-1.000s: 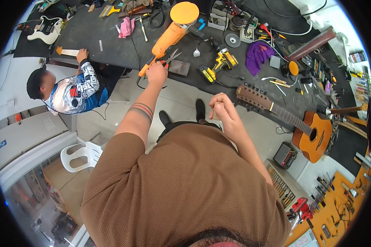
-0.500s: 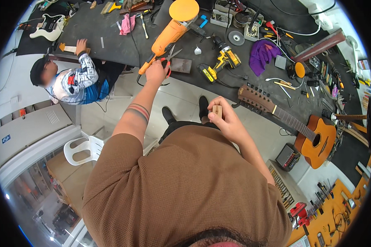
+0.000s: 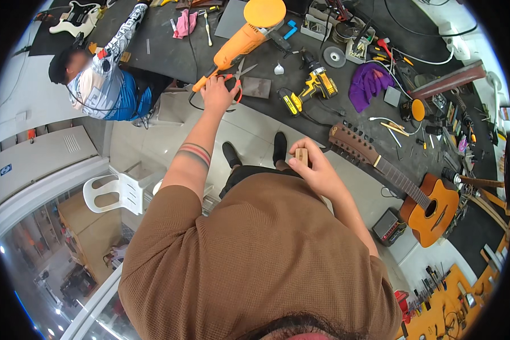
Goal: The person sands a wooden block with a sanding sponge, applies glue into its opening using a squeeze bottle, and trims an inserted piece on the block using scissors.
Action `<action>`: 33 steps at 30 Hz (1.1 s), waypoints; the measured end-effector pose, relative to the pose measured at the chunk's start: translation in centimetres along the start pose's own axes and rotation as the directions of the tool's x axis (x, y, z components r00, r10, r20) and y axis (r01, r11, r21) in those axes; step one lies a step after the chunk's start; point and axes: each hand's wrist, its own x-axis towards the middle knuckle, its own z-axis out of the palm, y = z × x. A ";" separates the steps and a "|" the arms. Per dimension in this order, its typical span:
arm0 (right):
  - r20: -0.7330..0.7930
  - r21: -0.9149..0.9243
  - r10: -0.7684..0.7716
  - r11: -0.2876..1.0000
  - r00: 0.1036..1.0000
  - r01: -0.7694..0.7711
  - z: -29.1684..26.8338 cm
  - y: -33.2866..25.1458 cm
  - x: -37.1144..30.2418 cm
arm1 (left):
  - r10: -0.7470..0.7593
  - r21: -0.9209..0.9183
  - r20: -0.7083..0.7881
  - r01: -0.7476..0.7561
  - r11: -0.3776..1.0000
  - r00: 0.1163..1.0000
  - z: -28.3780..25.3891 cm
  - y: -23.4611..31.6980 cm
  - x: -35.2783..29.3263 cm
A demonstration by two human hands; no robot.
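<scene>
My left hand reaches over the near edge of the workbench. Its fingers look apart, beside the red handles of a pair of scissors and the tail of an orange corded power tool. Whether the fingertips touch either one is unclear. The scissors lie with their blades spread, next to a flat brownish-grey block. In front of my body, my right hand is closed round a small wooden block, whose end shows between thumb and fingers.
A yellow cordless drill, a grey disc and a purple cloth lie on the bench. An acoustic guitar leans on its right edge. Another person works at left; a white chair stands behind.
My left hand has shifted slightly away from me and left, its fingers spreading. The other person's arm has stretched farther across the bench. My right hand still holds the wooden block.
</scene>
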 end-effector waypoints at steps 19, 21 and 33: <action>0.021 0.292 -0.101 0.952 0.995 0.091 1.5 -0.9 1.2 | 0.059 -0.661 0.310 0.171 0.731 0.949 -1.8 -3.0 -6.0; 0.062 0.273 -0.107 0.958 0.992 0.086 2.2 -2.0 2.1 | 0.054 -0.759 0.359 0.258 0.598 0.932 -2.3 -4.6 -7.1; 0.427 -0.170 -0.207 0.938 0.880 0.302 13.7 -12.5 8.5 | 0.107 -0.902 0.277 0.297 -0.314 0.955 -20.4 -15.6 -22.5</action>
